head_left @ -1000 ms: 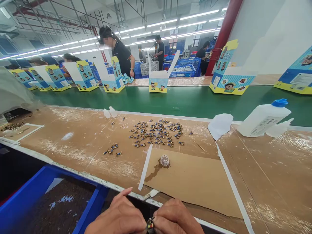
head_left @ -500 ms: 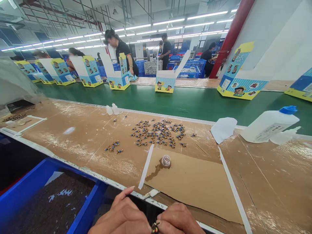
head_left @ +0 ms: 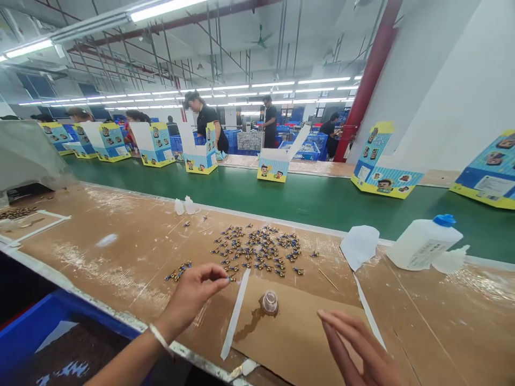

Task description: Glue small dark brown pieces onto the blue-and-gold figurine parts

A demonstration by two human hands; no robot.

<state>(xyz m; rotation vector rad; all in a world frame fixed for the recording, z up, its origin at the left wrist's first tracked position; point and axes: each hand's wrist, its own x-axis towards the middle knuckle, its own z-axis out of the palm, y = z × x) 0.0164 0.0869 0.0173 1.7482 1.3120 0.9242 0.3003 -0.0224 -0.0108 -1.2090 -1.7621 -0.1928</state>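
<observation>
My left hand (head_left: 197, 292) reaches over the table with thumb and forefinger pinched on a small blue-and-gold part (head_left: 232, 279), at the near edge of a spread of like pieces. That loose cluster of small parts (head_left: 263, 244) lies on the brown tabletop, with a smaller group (head_left: 173, 275) partly behind my left hand. Over the cardboard sheet (head_left: 298, 343) is my right hand (head_left: 358, 346), fingers stretched out and nothing in them. Between my hands, a small clear cup (head_left: 269, 303) stands on the cardboard beside a dark wet stain.
Behind the table runs a green conveyor (head_left: 229, 190) carrying open printed boxes (head_left: 272, 165). A white bottle with a blue cap (head_left: 424, 244) stands at right, near a white paper piece (head_left: 360, 246). A blue bin (head_left: 32, 327) sits below left. Co-workers stand beyond the conveyor.
Both hands have come up from the table's front edge and moved apart. My left hand went forward to the parts cluster, my right over the cardboard. The camera view has tilted up.
</observation>
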